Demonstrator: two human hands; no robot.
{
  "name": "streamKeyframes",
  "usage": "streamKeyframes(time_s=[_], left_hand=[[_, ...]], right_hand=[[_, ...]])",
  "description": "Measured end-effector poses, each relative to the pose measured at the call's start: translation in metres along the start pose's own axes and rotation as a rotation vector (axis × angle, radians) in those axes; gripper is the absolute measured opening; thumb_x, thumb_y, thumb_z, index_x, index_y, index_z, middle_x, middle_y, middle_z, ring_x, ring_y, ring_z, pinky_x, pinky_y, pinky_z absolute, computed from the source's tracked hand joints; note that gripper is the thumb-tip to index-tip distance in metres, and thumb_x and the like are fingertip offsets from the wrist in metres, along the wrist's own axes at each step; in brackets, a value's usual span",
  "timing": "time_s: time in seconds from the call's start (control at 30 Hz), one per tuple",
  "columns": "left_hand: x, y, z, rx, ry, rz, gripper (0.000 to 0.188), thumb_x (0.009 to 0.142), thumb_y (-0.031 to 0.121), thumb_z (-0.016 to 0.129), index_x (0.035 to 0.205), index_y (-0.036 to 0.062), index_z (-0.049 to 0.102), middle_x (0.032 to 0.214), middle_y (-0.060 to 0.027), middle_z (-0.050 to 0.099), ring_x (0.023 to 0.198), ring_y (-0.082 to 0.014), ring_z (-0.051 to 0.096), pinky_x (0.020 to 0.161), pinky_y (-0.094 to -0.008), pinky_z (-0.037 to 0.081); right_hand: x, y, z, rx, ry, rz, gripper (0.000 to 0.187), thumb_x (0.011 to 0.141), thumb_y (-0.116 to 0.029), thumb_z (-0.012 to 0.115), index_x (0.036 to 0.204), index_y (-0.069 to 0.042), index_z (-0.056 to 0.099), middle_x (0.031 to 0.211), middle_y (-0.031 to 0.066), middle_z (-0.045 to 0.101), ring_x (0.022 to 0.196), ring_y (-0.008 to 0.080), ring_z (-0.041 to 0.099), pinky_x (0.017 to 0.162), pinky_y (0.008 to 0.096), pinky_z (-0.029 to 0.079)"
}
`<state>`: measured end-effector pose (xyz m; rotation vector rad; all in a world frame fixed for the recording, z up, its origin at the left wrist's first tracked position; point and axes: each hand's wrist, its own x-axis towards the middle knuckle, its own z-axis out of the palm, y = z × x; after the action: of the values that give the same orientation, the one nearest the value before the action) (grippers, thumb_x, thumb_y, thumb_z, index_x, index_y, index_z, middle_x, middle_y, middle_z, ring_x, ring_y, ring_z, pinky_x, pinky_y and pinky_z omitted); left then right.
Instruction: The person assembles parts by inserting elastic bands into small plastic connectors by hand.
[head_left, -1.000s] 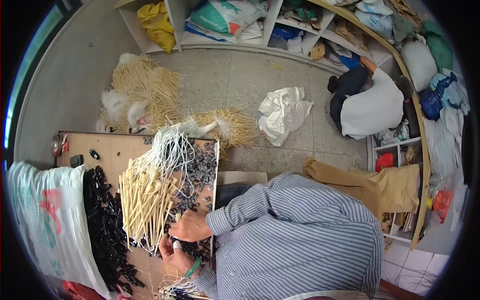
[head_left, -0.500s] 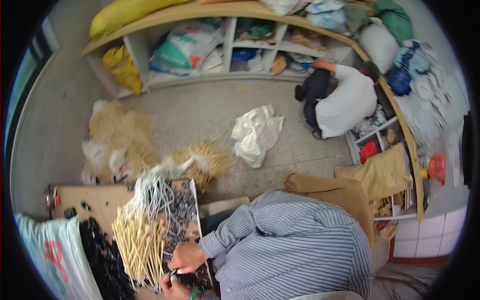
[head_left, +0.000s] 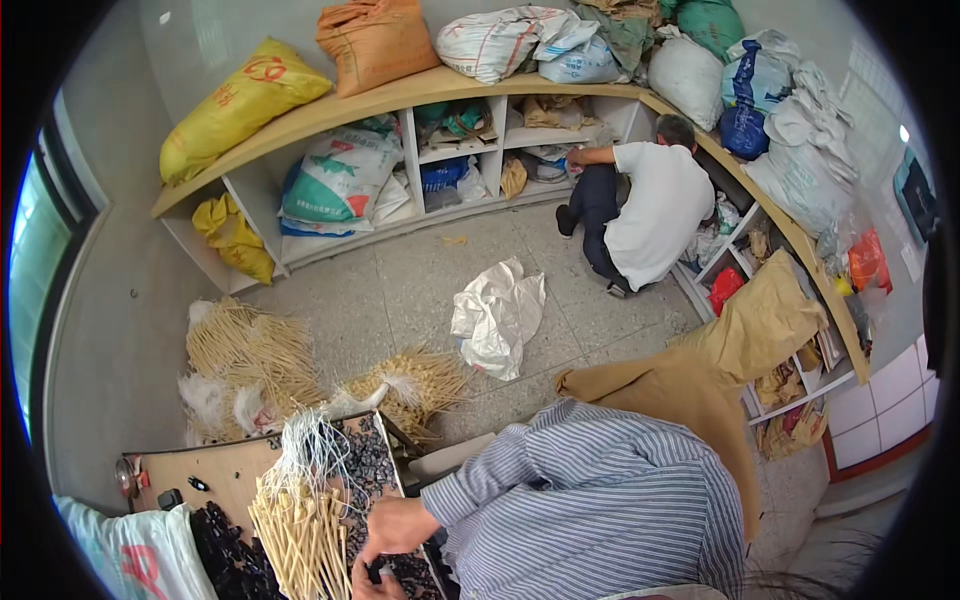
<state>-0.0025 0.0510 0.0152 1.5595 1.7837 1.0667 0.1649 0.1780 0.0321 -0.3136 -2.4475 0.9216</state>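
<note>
At the lower edge my right hand (head_left: 397, 525) is closed, with one finger reaching down to my left hand (head_left: 376, 588). My left hand, cut off by the frame edge, pinches a small black piece (head_left: 375, 571) under that finger. Whether my right fingers grip anything does not show. Just left of both hands lies a bundle of pale wooden sticks (head_left: 300, 535), with white cords (head_left: 310, 445) fanning from its far end. Many small dark pieces (head_left: 372, 460) are spread beside the bundle on the wooden table (head_left: 230, 462). My striped sleeve (head_left: 485, 470) comes in from the right.
More stick bundles (head_left: 250, 345) lie on the floor beyond the table, near a crumpled white sack (head_left: 498, 318). A person (head_left: 650, 215) in a white shirt crouches at the low shelves (head_left: 460, 205). Black pieces (head_left: 232, 550) and a pale plastic bag (head_left: 140, 550) are at the left.
My view has tilted up, showing more of the sacks on the shelf top. My hands have shifted from pressed together to slightly apart, with one right finger straighter. The crouching person stays put.
</note>
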Motion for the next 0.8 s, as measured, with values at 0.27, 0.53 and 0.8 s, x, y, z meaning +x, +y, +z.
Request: streamKeyframes(time_s=[0.27, 0.53, 0.8], left_hand=[[-0.009, 0.058, 0.011, 0.453, 0.13, -0.035, 0.027, 0.085, 0.021, 0.065, 0.108, 0.0058, 0.067, 0.099, -0.0148, 0.068, 0.09, -0.0325, 0.065, 0.078, -0.039, 0.05], [-0.022, 0.059, 0.002, 0.559, 0.082, 0.069, 0.03, 0.083, 0.015, 0.065, 0.112, 0.012, 0.066, 0.1, -0.0107, 0.068, 0.091, -0.0291, 0.065, 0.078, -0.0367, 0.051], [-0.034, 0.055, 0.008, 0.376, 0.155, -0.125, 0.034, 0.085, 0.023, 0.067, 0.116, 0.0094, 0.064, 0.108, -0.0134, 0.068, 0.095, -0.0276, 0.067, 0.08, -0.0367, 0.051]], right_hand=[[0.0, 0.024, 0.049, -0.027, 0.185, 0.143, 0.037, 0.056, -0.035, 0.079, 0.068, -0.004, 0.062, 0.053, 0.0129, 0.052, 0.058, 0.0306, 0.06, 0.051, 0.0445, 0.043], [0.003, 0.018, 0.044, 0.255, -0.137, 0.325, 0.04, 0.052, -0.036, 0.081, 0.063, -0.004, 0.06, 0.06, 0.0103, 0.058, 0.061, 0.03, 0.059, 0.053, 0.0437, 0.042], [0.001, 0.012, 0.057, 0.237, -0.102, 0.263, 0.038, 0.053, -0.035, 0.077, 0.064, -0.002, 0.06, 0.06, 0.0138, 0.058, 0.058, 0.0332, 0.057, 0.052, 0.0453, 0.041]])
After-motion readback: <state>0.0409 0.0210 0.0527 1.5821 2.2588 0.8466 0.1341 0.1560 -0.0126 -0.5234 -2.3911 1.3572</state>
